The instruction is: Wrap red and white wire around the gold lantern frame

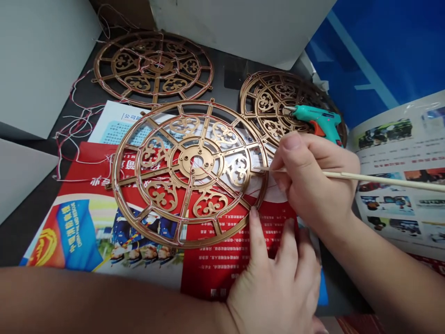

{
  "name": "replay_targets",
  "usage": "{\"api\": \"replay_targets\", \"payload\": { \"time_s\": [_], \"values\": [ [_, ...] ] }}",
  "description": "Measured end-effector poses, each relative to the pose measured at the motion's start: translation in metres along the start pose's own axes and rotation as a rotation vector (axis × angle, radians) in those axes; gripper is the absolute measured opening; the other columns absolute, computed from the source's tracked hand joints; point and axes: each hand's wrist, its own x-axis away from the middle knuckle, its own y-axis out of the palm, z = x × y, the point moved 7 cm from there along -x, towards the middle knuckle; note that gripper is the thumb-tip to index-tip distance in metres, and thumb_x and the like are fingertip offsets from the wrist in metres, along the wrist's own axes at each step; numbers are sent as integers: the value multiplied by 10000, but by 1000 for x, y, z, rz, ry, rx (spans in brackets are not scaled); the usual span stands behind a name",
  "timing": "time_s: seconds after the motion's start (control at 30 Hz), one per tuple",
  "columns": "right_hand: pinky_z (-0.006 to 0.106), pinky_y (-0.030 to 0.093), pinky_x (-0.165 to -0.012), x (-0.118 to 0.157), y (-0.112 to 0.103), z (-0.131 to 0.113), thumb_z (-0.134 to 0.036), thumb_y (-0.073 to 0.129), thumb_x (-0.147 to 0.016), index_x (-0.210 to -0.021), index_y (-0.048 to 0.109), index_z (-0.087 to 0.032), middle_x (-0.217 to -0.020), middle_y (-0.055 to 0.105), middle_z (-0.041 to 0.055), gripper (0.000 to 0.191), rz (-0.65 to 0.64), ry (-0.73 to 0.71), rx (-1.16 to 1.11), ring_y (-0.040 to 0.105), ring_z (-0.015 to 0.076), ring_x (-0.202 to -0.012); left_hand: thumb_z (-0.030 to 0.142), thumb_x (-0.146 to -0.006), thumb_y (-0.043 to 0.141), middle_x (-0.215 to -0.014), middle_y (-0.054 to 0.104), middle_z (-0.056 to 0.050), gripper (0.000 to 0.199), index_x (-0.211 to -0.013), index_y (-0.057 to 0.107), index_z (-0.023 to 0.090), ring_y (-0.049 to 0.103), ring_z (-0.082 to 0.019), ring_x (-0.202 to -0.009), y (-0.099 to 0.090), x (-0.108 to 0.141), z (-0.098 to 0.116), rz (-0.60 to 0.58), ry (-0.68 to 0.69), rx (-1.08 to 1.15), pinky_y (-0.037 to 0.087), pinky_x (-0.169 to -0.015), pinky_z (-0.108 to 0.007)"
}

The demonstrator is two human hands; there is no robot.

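One spread left hand [274,278] should steady the bronze-coloured wheel [187,160]; the right hand [314,176], holding the stick [368,178], should move gently.

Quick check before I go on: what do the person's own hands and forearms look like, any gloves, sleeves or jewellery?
The left hand and right hand are both ungloved, with no ring, watch or bracelet visible. The left forearm and right forearm are bare where they show; no sleeve is in view.
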Motion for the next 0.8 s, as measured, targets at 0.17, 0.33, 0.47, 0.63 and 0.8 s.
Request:
{"api": "replay_targets", "payload": {
  "time_s": [0.17, 0.33, 0.47, 0.63, 0.8],
  "values": [
    [287, 368, -518, 0, -2, -1, -450, 629, -1044, -663, 652, -187, -535, 515, -22, 463, 13, -16, -38, 469, 94, -516, 659, -1013, 552, -1609, 525, -126, 667, -1517, 615, 226, 386, -443, -1460, 1, -1, 0, -27, 18, 13, 291, -1115, -846],
    [287, 365, -519, -1, -1, 1, -469, 638, -1037, -658, 651, -181, -525, 501, -19, 476, 6, -1, -38, 458, 96, -518, 632, -1036, 518, -1618, 512, -143, 690, -1554, 568, 179, 398, -448, -1461, 2, -2, 2, -49, 34, 16, 343, -1098, -847],
    [280, 383, -524, -1, 0, 2, -484, 641, -1033, -668, 657, -185, -521, 512, -17, 472, -9, 1, -42, 470, 96, -514, 621, -1049, 495, -1637, 485, -157, 711, -1586, 524, 157, 375, -463, -1487, 3, -2, 3, -72, 38, 9, 346, -1101, -858],
    [275, 395, -525, -2, 1, 6, -500, 640, -1031, -665, 648, -190, -524, 522, -16, 479, -49, 30, -20, 478, 98, -513, 615, -1054, 473, -1624, 503, -148, 653, -1555, 574, 209, 417, -458, -1469, 2, 0, 4, -31, 42, -31, 409, -1059, -816],
    [258, 381, -500, 0, 0, 7, -511, 643, -1027, -679, 661, -195, -524, 532, -16, 470, -66, 41, 2, 486, 92, -510, 560, -1082, 416, -1600, 537, -116, 575, -1524, 613, 251, 439, -455, -1462, 6, 0, 7, 21, 16, -67, 392, -1056, -820]
  ]
}}
